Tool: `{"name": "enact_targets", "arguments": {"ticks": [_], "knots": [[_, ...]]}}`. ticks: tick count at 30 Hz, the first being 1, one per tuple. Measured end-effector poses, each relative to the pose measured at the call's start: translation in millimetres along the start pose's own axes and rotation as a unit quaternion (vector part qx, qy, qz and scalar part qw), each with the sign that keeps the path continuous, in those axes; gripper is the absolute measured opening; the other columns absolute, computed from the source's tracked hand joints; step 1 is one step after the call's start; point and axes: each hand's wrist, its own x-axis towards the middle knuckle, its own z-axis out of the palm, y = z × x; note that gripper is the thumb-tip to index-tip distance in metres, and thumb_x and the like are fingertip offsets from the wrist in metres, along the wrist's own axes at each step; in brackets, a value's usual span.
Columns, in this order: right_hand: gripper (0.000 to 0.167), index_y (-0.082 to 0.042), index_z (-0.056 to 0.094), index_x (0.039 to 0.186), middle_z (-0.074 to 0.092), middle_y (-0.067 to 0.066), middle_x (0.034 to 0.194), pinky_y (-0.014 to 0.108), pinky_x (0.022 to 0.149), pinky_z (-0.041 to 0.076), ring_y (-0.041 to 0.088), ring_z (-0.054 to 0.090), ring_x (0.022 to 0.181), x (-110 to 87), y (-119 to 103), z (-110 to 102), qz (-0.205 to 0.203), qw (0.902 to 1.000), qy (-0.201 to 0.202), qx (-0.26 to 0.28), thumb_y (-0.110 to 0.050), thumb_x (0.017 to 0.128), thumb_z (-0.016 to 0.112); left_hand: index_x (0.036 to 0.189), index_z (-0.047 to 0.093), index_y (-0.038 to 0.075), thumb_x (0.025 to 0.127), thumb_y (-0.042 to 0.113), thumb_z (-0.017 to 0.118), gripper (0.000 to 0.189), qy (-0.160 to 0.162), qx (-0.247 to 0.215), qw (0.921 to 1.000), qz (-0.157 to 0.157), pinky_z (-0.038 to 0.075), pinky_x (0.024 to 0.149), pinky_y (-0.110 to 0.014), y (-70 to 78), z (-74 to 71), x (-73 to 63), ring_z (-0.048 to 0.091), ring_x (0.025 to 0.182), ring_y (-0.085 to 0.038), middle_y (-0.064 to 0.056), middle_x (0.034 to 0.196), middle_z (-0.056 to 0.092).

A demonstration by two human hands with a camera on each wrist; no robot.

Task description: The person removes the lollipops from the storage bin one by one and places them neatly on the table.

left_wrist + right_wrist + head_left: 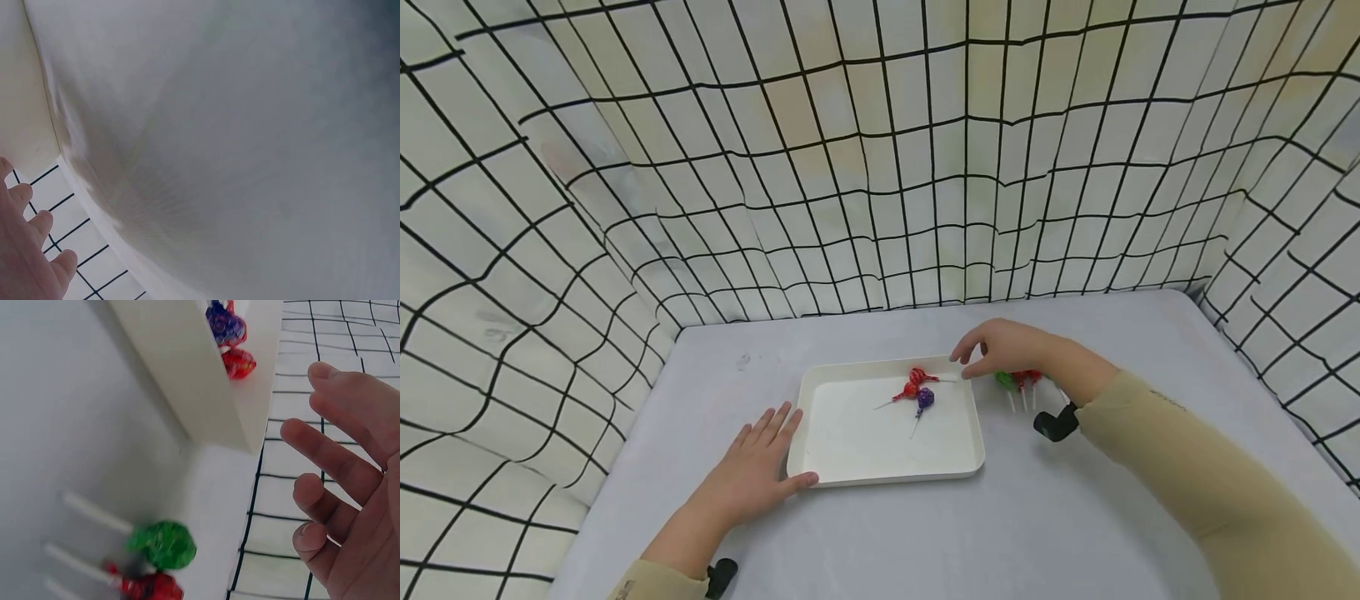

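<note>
A white rectangular tray lies on the table with three wrapped lollipops in it. Two are red, one a red lollipop, and the third is a purple lollipop. My left hand rests flat with spread fingers at the tray's left edge, thumb at its near corner. Over the tray's far right corner hovers my right hand, fingers loosely bent and nothing between them. Beneath its wrist, right of the tray, lie a green lollipop and several red ones, including a red lollipop, partly hidden in the head view.
The table bears a white cloth. White panels with a black grid rise behind it and along both sides. A black wrist device sits under my right wrist, another at the left.
</note>
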Motion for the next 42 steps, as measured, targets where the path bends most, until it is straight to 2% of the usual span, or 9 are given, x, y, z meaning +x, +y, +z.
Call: {"name": "enact_targets", "arguments": {"ticks": [5,13,19,23,31,36,42], "knots": [[0.033,-0.021,0.073,0.12,0.069,-0.007,0.105,0.031,0.075,0.052,0.019,0.057,0.092,12.9,-15,6,-0.025,0.9996,-0.01,0.001,-0.03,0.088,0.077,0.158,0.025,0.007,0.084,0.075,0.055,0.104,-0.001,0.003,1.0,-0.002,0.016,0.118,-0.061,-1.0,0.4,-0.8,0.018,0.149,-0.038,-0.015,0.164,0.019],[0.031,-0.022,0.074,0.118,0.069,-0.008,0.104,0.031,0.077,0.053,0.018,0.058,0.094,20.6,-27,10,-0.037,0.9991,-0.021,-0.006,-0.031,0.088,0.077,0.158,0.025,0.009,0.085,0.071,0.059,0.102,0.002,0.0,1.0,-0.002,0.016,0.118,-0.06,-1.5,2.9,0.7,0.018,0.149,-0.037,-0.014,0.164,0.018],[0.029,-0.023,0.075,0.117,0.069,-0.01,0.102,0.032,0.082,0.053,0.015,0.059,0.094,26.1,-31,15,-0.042,0.998,-0.036,-0.032,-0.03,0.089,0.076,0.158,0.024,0.009,0.084,0.073,0.058,0.103,0.001,0.0,1.0,-0.002,0.016,0.118,-0.06,-2.1,3.8,1.7,0.017,0.15,-0.036,-0.013,0.164,0.018],[0.027,-0.027,0.075,0.114,0.067,-0.015,0.098,0.032,0.084,0.051,0.012,0.058,0.095,31.3,-33,22,-0.028,0.9968,-0.049,-0.056,-0.033,0.088,0.076,0.158,0.024,0.009,0.084,0.075,0.056,0.104,-0.001,0.0,1.0,-0.002,0.016,0.118,-0.06,-1.9,3.6,1.5,0.017,0.15,-0.036,-0.013,0.164,0.018],[0.025,-0.031,0.076,0.11,0.066,-0.02,0.092,0.029,0.085,0.049,0.008,0.056,0.094,40.5,-32,34,-0.03,0.9933,-0.045,-0.102,-0.036,0.086,0.079,0.158,0.024,0.009,0.084,0.073,0.058,0.103,0.003,-0.001,1.0,-0.002,0.017,0.117,-0.061,-1.0,2.3,0.3,0.018,0.149,-0.037,-0.013,0.164,0.019],[0.023,-0.032,0.077,0.109,0.067,-0.017,0.095,0.029,0.086,0.049,0.007,0.057,0.093,45.5,-33,39,-0.032,0.9908,-0.052,-0.121,-0.034,0.086,0.079,0.158,0.024,0.009,0.084,0.075,0.056,0.104,0.004,0.001,1.0,-0.002,0.017,0.117,-0.061,-1.9,3.0,0.5,0.018,0.149,-0.037,-0.013,0.164,0.019],[0.023,-0.032,0.076,0.111,0.069,-0.012,0.112,0.034,0.096,0.048,0.007,0.058,0.1,48.3,-34,43,-0.034,0.988,-0.065,-0.136,-0.03,0.088,0.077,0.158,0.025,0.008,0.084,0.074,0.056,0.104,0.002,0.001,1.0,-0.002,0.017,0.117,-0.061,-2.1,2.7,0.7,0.019,0.149,-0.038,-0.015,0.163,0.02]]}}
